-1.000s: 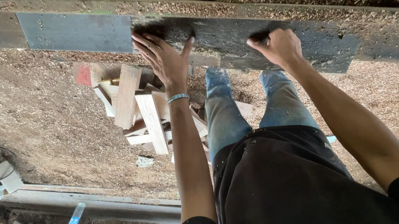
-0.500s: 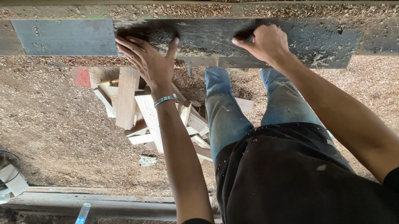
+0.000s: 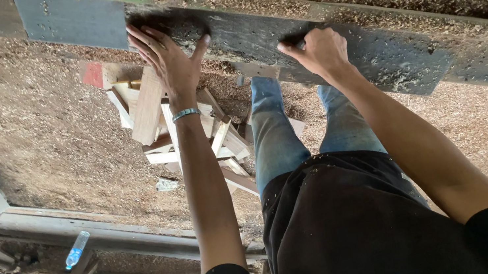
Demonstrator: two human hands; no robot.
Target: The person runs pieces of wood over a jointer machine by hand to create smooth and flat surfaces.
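Across the upper frame: a long dark grey board ran from upper left down to the right edge, dusted with sawdust
Left hand: lay flat on the board left of centre, fingers spread and open, thumb out to the right; nothing gripped
Left wrist: carried a thin pale bracelet
Right hand: sat on the board right of centre, fingers curled in; whether it pinched the board's near edge or only pressed on it could not be told
Spacing of hands: well apart, both touching the same board
Below the left hand: a loose heap of pale wood offcuts lay on the sawdust floor, one piece with a red end
Legs: blue jeans showed under the board, between the two arms
Floor: sawdust covered it on both sides of the board
Lower left of frame: a clear plastic bottle with a blue cap lay beside a timber rail
Left edge: a clutter of bags and a blue cord, too small to tell more
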